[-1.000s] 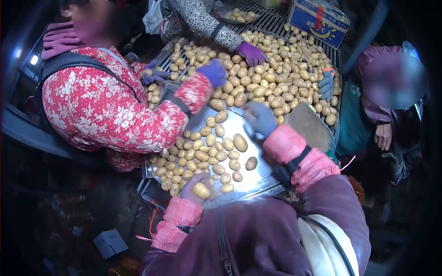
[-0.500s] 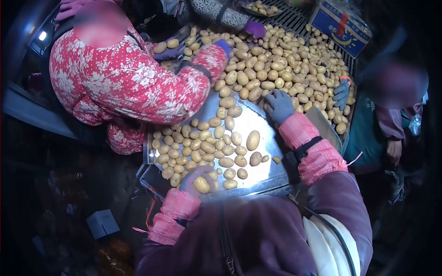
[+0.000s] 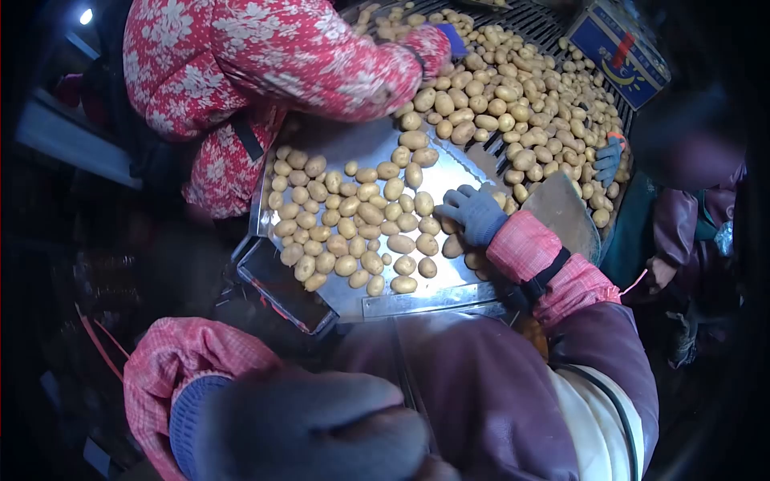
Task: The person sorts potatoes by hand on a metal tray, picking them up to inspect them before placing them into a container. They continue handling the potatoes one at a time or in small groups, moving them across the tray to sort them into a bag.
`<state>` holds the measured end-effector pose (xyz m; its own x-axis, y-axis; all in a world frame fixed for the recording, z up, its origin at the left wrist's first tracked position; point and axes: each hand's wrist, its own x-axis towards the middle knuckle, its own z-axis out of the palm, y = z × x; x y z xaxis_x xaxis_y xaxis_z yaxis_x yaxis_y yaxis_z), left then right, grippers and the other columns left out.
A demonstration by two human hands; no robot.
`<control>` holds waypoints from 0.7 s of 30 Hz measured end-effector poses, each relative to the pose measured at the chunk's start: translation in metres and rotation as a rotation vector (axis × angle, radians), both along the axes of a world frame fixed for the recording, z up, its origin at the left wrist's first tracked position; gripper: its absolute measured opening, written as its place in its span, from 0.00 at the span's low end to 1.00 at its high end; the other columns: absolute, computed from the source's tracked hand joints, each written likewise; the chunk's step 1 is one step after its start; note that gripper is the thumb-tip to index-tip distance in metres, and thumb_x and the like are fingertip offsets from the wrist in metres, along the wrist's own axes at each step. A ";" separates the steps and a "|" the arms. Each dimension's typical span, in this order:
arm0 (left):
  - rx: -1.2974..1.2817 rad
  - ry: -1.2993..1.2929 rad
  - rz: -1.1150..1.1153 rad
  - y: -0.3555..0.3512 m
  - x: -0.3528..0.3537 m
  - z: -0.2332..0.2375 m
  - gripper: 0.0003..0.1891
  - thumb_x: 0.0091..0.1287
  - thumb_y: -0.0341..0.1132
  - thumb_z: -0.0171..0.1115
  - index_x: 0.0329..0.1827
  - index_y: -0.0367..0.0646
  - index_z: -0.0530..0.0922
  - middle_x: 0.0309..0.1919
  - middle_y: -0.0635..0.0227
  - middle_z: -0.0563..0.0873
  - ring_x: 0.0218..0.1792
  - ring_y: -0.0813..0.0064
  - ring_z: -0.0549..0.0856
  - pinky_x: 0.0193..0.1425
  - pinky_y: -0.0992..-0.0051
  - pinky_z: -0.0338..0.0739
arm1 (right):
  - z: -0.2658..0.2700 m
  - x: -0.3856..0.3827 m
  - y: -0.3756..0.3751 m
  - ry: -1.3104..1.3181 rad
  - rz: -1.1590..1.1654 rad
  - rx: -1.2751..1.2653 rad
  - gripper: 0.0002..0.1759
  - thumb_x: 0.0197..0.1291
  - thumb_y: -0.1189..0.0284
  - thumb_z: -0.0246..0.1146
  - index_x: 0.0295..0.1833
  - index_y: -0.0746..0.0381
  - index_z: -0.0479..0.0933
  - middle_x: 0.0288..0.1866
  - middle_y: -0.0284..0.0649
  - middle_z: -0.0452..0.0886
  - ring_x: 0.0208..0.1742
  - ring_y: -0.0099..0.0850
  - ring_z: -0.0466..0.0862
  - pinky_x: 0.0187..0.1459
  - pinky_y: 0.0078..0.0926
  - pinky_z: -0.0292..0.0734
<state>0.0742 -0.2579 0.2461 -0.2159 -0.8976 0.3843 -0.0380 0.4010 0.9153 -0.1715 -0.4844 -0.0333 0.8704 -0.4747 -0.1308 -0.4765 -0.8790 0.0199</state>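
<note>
The right hand (image 3: 473, 212) rests spread and empty, potatoes (image 3: 370, 213) just to its left (left hand (image 3: 313, 429) raised near the camera, grip unclear).

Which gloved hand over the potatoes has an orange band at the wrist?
The co-worker's glove farthest right in view; the person's right hand wears plain grey-blue with no orange.

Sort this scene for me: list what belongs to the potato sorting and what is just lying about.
In use: right hand, resting on the potatoes on the metal tray; left hand, close to the camera; potato heap behind the tray.
Lying about: blue box; brown board; lamp at upper left.
</note>
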 end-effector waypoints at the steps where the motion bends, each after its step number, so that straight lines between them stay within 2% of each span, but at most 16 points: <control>1: -0.047 -0.027 -0.018 0.002 -0.004 0.001 0.08 0.60 0.31 0.66 0.39 0.36 0.82 0.36 0.59 0.85 0.33 0.70 0.84 0.36 0.72 0.80 | 0.000 0.001 0.002 0.027 -0.006 0.034 0.26 0.48 0.62 0.69 0.56 0.48 0.78 0.52 0.33 0.77 0.53 0.37 0.78 0.48 0.41 0.76; 3: -0.102 -0.069 -0.029 0.011 -0.009 0.006 0.09 0.61 0.31 0.66 0.41 0.36 0.81 0.37 0.59 0.85 0.34 0.70 0.84 0.37 0.72 0.80 | 0.006 0.009 0.004 0.078 -0.005 0.109 0.26 0.48 0.61 0.69 0.55 0.49 0.78 0.53 0.34 0.76 0.53 0.38 0.78 0.48 0.40 0.76; 8: -0.160 -0.096 -0.050 0.027 -0.011 0.007 0.11 0.61 0.31 0.66 0.45 0.36 0.81 0.40 0.60 0.85 0.37 0.71 0.84 0.39 0.73 0.80 | 0.003 0.014 0.009 0.117 -0.010 0.090 0.19 0.55 0.63 0.65 0.53 0.51 0.78 0.54 0.38 0.76 0.55 0.40 0.79 0.51 0.41 0.78; 12: -0.163 -0.121 -0.054 0.036 -0.010 0.008 0.13 0.61 0.31 0.65 0.48 0.36 0.80 0.43 0.60 0.85 0.40 0.71 0.84 0.41 0.74 0.80 | 0.013 0.016 0.018 0.197 -0.080 0.134 0.21 0.56 0.65 0.65 0.57 0.51 0.78 0.58 0.41 0.76 0.58 0.43 0.78 0.58 0.41 0.77; 16: -0.219 -0.152 -0.049 0.031 -0.019 0.016 0.15 0.61 0.31 0.65 0.50 0.36 0.80 0.45 0.61 0.85 0.42 0.71 0.84 0.42 0.75 0.80 | 0.015 0.019 0.016 0.220 -0.138 0.179 0.20 0.58 0.68 0.63 0.58 0.50 0.78 0.57 0.40 0.76 0.60 0.42 0.78 0.57 0.39 0.77; 21: -0.275 -0.201 -0.065 0.034 -0.027 0.019 0.18 0.62 0.31 0.64 0.54 0.36 0.79 0.48 0.61 0.85 0.46 0.72 0.84 0.44 0.76 0.80 | 0.001 0.009 0.016 0.035 -0.196 0.181 0.23 0.51 0.67 0.68 0.56 0.51 0.78 0.54 0.38 0.78 0.57 0.41 0.78 0.55 0.41 0.76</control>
<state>0.0468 -0.2242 0.2647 -0.3650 -0.7485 0.5537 -0.1734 0.6390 0.7494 -0.1622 -0.4688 -0.0328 0.7577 -0.5996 -0.2575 -0.6394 -0.7611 -0.1092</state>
